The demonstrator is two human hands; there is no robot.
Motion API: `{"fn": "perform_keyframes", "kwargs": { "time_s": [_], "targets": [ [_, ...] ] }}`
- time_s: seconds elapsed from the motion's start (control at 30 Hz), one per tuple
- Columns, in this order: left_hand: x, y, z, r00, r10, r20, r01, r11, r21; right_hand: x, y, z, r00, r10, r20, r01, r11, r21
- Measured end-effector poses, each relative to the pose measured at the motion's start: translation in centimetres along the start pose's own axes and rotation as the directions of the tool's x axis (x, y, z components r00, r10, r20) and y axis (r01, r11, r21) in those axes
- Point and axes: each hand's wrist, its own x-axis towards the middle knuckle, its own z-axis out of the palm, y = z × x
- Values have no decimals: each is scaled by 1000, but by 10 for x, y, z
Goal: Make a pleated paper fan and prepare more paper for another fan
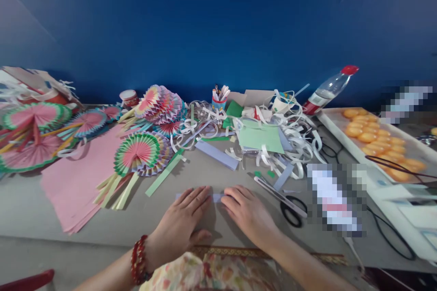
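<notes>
1 lilac paper strip [217,198] lies beneath the left hand [184,216], flattened and unclamped, and reaches the right hand [251,216], fingers curled; whether pinching, cannot tell. Uneven pressure could skew it; a rightward slip could strike the black-handled scissors [288,222] beside that hand.

1. Two hands: one left hand [187,216], one right hand [248,213].
2. At least three lilac paper strips [217,155].
3. At least seven folded paper fans [137,153], overlapping too much for an exact count.
4. One pair of scissors [285,217].
5. One bottle [327,91].
6. One cup [219,103] of pens.
7. One white tray [337,132], bearing over ten orange pieces [368,137].
8. One pale green sheet [261,136].
9. Several pink sheets [78,173], stacked; their number cannot be told.
</notes>
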Motion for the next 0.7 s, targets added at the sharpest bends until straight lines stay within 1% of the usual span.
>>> {"fn": "perform_keyframes", "kwargs": {
  "time_s": [0.07, 0.2, 0.27, 0.33, 0.43, 0.57, 0.7],
  "targets": [
    [2, -4, 1, 999, -22, -30, 22, 1000, 6, 5, 3, 4, 1000, -28, 3, 28, 999, -28],
    [1, -15, 3, 989, 7, -146, -7, 1000, 1, 6, 10, 5, 994, -111, -13, 110, 992, -63],
    [0, -19, 4, 982, -17, -190, 19, 1000, 7, 5, 11, 5, 993, -118, -31, 116, 991, -61],
    [0, -20, 4, 981, -61, -183, 65, 998, 17, 4, 9, 5, 996, -77, -48, 75, 996, -46],
    [4, -19, 1, 983, -130, -127, 134, 991, 24, 5, 6, 5, 998, -4, -70, 2, 1000, -27],
    [13, -15, -8, 976, -195, -94, 200, 979, 43, 8, 3, 5, 996, 36, -87, -41, 998, -48],
    [19, -15, -16, 968, -242, -63, 242, 970, -9, 12, 2, 5, 992, 87, -93, -94, 993, -72]
  ]
}}
